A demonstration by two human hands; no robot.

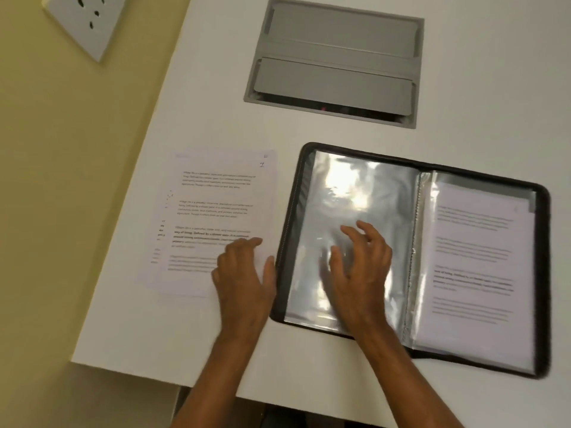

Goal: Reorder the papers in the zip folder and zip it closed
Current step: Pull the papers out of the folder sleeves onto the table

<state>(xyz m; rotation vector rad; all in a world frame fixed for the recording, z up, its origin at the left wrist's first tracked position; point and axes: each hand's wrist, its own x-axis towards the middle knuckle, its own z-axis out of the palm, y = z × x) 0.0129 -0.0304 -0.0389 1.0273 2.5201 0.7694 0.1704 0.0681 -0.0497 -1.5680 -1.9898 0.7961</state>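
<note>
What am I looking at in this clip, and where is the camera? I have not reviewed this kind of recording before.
There is no machine here: a person works with two bare hands, and the single picture comes from a camera worn on their head, looking forward and down.

On the white table a black zip folder lies open. Its left side shows an empty clear plastic sleeve; a sleeve on the right holds a printed page. Beside the folder, to its left, lies a loose stack of printed papers.

The left hand rests on the lower right corner of the papers, fingers fairly straight. The right hand is at the empty sleeve with fingers spread; it is blurred, so contact is unclear. Neither hand grips anything.

Further back, a grey cable hatch is set into the table, and a wall socket shows at upper left.
</note>
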